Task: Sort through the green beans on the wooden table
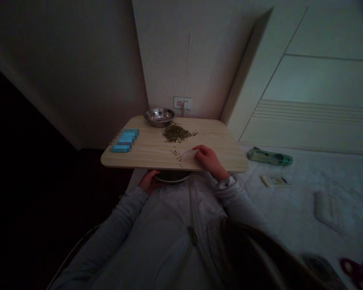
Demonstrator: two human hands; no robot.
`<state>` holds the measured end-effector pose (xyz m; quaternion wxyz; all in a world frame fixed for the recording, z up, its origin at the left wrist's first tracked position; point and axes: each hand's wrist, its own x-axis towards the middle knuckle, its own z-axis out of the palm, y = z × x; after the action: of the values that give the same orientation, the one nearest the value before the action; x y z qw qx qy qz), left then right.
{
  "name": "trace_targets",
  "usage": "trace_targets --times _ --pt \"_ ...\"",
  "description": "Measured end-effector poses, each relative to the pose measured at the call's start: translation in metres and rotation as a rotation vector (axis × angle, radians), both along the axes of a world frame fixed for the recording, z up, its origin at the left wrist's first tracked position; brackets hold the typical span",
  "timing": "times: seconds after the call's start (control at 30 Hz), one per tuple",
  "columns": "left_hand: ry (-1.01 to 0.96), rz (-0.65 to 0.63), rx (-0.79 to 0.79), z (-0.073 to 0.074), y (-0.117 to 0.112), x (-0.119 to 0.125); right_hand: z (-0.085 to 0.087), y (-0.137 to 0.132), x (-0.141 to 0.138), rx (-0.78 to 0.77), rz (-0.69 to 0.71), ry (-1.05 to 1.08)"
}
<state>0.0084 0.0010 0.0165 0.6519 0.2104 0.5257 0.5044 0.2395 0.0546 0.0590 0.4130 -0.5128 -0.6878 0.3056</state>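
Observation:
My right hand (209, 160) is closed on a thin, pale, see-through sheet (188, 156), which lies against the wooden tabletop (148, 155) near its front edge. A few small greenish beans (176, 154) are scattered just left of the sheet. Farther back is a loose pile of the same small beans (176, 133). Below the front edge, my left hand (150, 181) grips the left rim of a dark round bowl (172, 176) with a light rim, held against my lap. The tabletop hides the bowl's far part, and its contents are too dark to make out.
A shiny metal bowl (159, 117) stands at the back left of the tabletop, with a blurred-out blue object (125, 140) at the left. Behind is a wall socket (182, 103) with a plug. On the white bedding lie a green pack (270, 157) and a pale phone-like object (276, 181).

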Motion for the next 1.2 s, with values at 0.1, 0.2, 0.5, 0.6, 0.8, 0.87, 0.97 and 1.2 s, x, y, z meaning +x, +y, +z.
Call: trace_targets --times 0.1,0.2,0.5,0.6,0.8,0.87,0.97,1.2 --pt "0.0 0.004 0.009 0.0009 -0.0001 0.0002 0.0003 -0.0005 -0.0002 -0.003 0.002 0.014" --pt "0.005 0.007 -0.003 0.0019 -0.0002 0.0003 0.0022 -0.0018 -0.0009 0.006 -0.005 0.003" --pt "0.014 -0.003 -0.007 0.0036 -0.0003 0.0004 0.0036 -0.0027 -0.0016 -0.01 -0.025 0.003" --pt "0.025 0.002 -0.018 0.0059 -0.0007 0.0012 0.0035 -0.0029 -0.0014 -0.003 -0.024 -0.006" --pt "0.0 -0.014 -0.009 0.0049 -0.0009 0.0009 0.0015 -0.0018 -0.0013 -0.003 -0.029 0.016" --pt "0.004 -0.017 -0.01 0.0041 -0.0007 0.0005 0.0008 -0.0014 -0.0012 0.0 -0.03 0.014" --pt "0.012 -0.023 -0.006 0.0039 -0.0006 0.0004 0.0004 -0.0011 -0.0011 -0.006 -0.028 0.013" --pt "0.019 -0.009 -0.009 0.0042 -0.0009 0.0013 0.0006 -0.0009 -0.0006 0.013 -0.03 -0.006"
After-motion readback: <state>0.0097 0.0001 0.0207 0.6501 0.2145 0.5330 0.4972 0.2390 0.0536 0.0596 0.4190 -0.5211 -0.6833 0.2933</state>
